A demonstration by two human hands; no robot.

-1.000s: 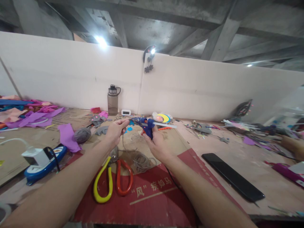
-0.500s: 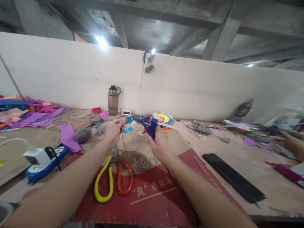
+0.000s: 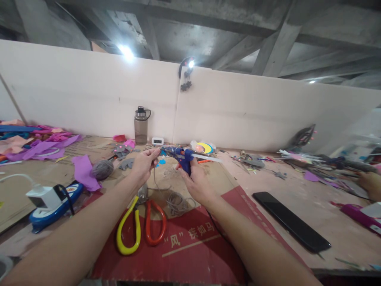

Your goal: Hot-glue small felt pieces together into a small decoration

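My right hand is wrapped round the handle of a blue hot glue gun, with a long clear glue stick coming out of its back. Its nozzle points left, right by the fingertips of my left hand. These fingers are pinched on a thin grey cord, which hangs down to the cardboard; the cord's end at the fingertips is too small to make out. A loose coil of grey cord lies below. Small blue felt shapes rest behind the hands. Scissors with yellow and red handles lie in front.
A red-printed cardboard sheet covers the table's middle. A bottle stands at the back. Left are a power strip, grey yarn and felt scraps. Right are a black phone and another person's hand.
The glue gun has moved slightly left, its nozzle now closer to my left fingertips. My left hand keeps its pinch, and the view has shifted a little.
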